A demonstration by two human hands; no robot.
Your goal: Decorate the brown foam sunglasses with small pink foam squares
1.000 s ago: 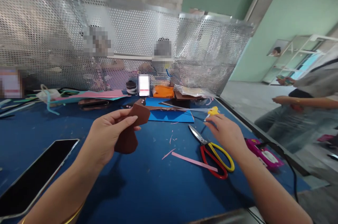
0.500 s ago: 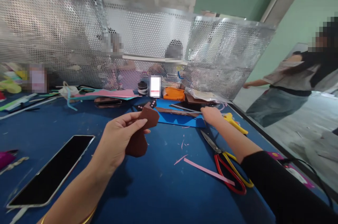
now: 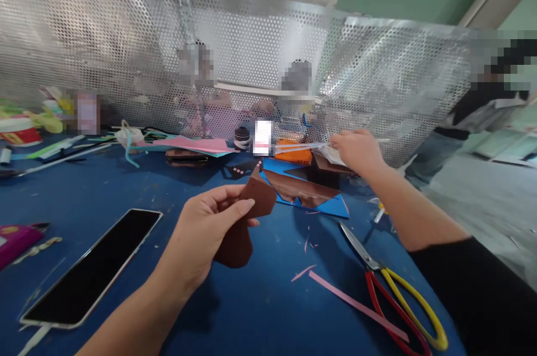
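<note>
My left hand [image 3: 213, 222] is closed, pinching a brown cut-out piece [image 3: 260, 197] of flat sheet material between thumb and fingers above the table. Part of the brown piece hangs below the palm. My right hand [image 3: 358, 149] is raised at the back right, its fingers closed round long, thin, pale strips [image 3: 300, 147] that reach out to the left. The strips' exact kind is unclear. Below that hand lie a blue sheet [image 3: 331, 210] and a brown sheet [image 3: 302, 188]. Scissors [image 3: 369, 261] with one red and one yellow handle lie beneath the right forearm.
A phone [image 3: 92, 269] on a cable lies at left. A pink strip [image 3: 356, 305] and scraps lie near the scissors. Pink sheets [image 3: 193, 146], a thread spool [image 3: 242, 138] and an orange item [image 3: 293, 150] line the perforated metal screen [image 3: 251, 37]. A person [image 3: 461, 115] is at far right.
My right hand has lifted from the blue sheet with the pale strips and moved up. The left hand still holds the brown piece. The view has shifted slightly.
</note>
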